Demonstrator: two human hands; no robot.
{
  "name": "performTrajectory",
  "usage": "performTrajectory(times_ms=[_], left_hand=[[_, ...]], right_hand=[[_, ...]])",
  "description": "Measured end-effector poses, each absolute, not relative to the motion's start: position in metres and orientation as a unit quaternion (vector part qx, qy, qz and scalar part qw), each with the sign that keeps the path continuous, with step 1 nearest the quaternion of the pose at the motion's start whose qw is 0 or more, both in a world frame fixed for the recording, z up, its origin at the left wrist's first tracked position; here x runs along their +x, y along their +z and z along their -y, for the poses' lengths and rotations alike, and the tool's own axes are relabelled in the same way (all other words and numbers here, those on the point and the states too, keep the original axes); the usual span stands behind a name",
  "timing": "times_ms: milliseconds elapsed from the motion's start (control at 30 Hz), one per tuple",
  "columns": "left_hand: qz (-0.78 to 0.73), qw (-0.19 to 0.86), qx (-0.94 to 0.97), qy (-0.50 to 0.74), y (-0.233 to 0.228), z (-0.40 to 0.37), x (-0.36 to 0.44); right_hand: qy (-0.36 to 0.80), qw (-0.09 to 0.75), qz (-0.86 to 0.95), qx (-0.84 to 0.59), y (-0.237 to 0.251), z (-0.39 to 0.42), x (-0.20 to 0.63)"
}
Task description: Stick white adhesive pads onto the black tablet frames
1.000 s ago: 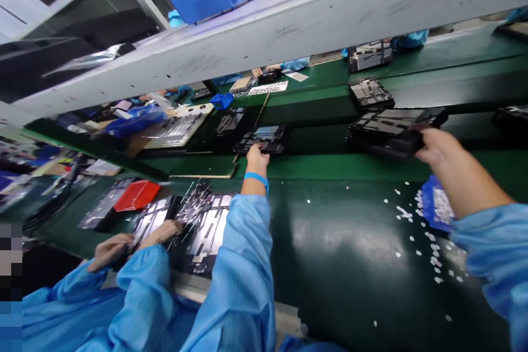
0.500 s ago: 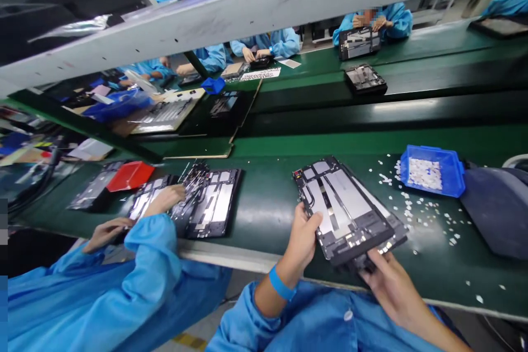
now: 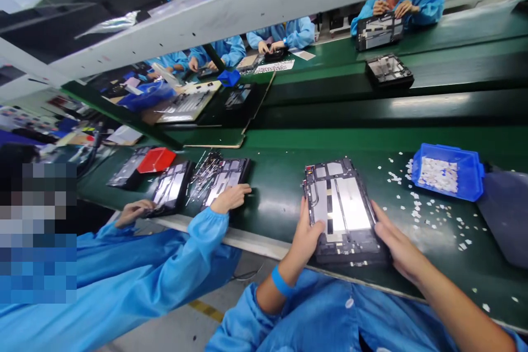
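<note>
An opened tablet chassis (image 3: 342,212), black with silver plates inside, lies flat on the green belt (image 3: 280,187) at its near edge, seemingly stacked on a second one. My left hand (image 3: 306,234) grips its left side, thumb on the frame. My right hand (image 3: 398,245) holds its right side, fingers along the edge. A blue band circles my left wrist.
A blue bin (image 3: 447,172) of small white pieces sits to the right, with white bits (image 3: 429,212) scattered around it. A co-worker's hands (image 3: 231,198) rest on other chassis (image 3: 220,179) at left, near a red tray (image 3: 155,160). More chassis (image 3: 389,70) and workers sit across the line.
My hands have brought the chassis from the far belt to the near edge, squared it up and laid it flat. The co-worker's hand has shifted to the right.
</note>
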State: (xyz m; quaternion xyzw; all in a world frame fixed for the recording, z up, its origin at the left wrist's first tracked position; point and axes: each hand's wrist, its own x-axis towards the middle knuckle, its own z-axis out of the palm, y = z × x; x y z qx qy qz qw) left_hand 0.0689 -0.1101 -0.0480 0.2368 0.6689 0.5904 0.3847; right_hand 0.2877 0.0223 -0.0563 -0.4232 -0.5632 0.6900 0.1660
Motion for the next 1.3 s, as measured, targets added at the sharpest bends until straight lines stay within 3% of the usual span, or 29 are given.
performTrajectory(times_ms=[267,333,467,667,833,1033,1300], left_hand=[[-0.597,0.534,0.343,0.492,-0.034,0.128,0.091],[-0.635,0.47,0.39,0.473,-0.027,0.119,0.078],[-0.713,0.208,0.545,0.388,-0.006,0.063,0.036],[-0.677,0.107,0.692,0.226,-0.002,-0.003,0.013],[-0.66,0.12,0.662,0.335,-0.012,0.008,0.014],[-0.618,0.169,0.619,0.454,-0.016,0.011,0.021],[-0.692,0.316,0.421,0.494,-0.007,0.021,0.049]], right_hand=[[0.612,0.136,0.615,-0.479,-0.063,0.056,0.377],[0.581,0.174,0.622,-0.496,-0.056,0.043,0.384],[0.499,0.271,0.658,-0.496,-0.031,-0.006,0.36],[0.414,0.269,0.79,-0.364,0.012,-0.045,0.298],[0.422,0.249,0.799,-0.348,0.019,-0.08,0.242],[0.518,0.144,0.79,-0.295,0.018,-0.107,0.192],[0.53,0.169,0.752,-0.353,0.012,-0.095,0.195]])
